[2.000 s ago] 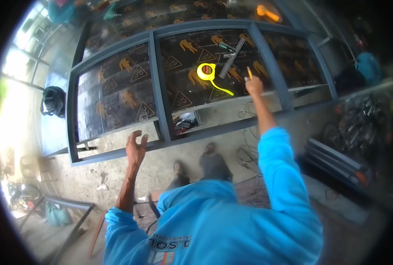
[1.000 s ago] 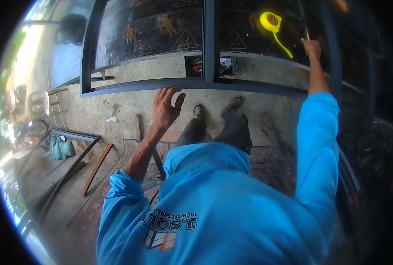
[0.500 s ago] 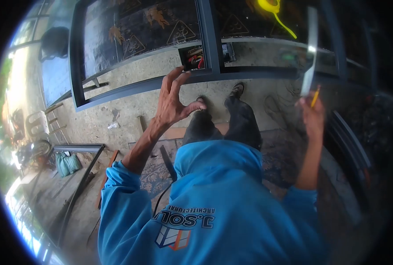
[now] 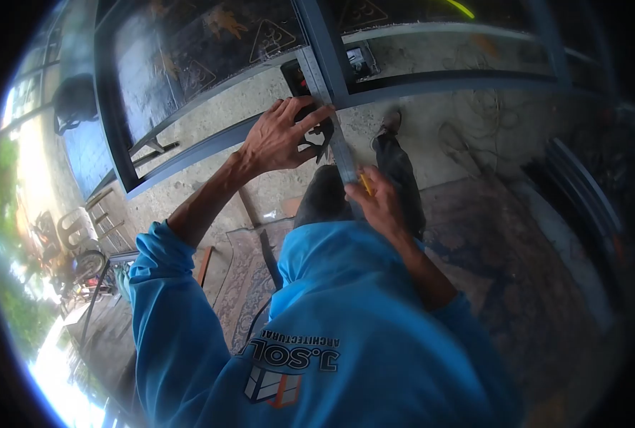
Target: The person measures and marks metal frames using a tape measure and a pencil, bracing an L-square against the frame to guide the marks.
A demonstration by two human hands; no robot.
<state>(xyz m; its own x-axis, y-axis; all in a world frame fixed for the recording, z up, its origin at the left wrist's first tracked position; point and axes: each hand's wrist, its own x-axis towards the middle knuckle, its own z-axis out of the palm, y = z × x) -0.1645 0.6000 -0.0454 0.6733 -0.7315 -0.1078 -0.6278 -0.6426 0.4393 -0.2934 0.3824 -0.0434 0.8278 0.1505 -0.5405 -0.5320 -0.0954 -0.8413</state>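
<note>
My right hand (image 4: 376, 198) is closed around the lower end of a metal ruler (image 4: 342, 153), with a yellow pencil (image 4: 365, 183) between the same fingers. The ruler reaches forward over the near rail and along the upright bar of a dark grey metal frame (image 4: 210, 145). My left hand (image 4: 278, 135) is on the near rail just left of that joint. Its index fingertip touches the ruler's edge, while its thumb is spread apart lower down. Part of the ruler is hidden under the left fingertips.
Beyond the joint sits a dark tray (image 4: 294, 77) of tools, partly covered. Dark sheets with printed signs (image 4: 274, 39) lie behind the frame. A patterned rug (image 4: 467, 235) is underfoot. Dark metal profiles (image 4: 581, 178) lie at right, and a cable (image 4: 467, 143) on the concrete.
My right hand has swung left from the far right, bringing the ruler onto the frame joint. The left hand has come down onto the rail beside it. The view has shifted slightly.
</note>
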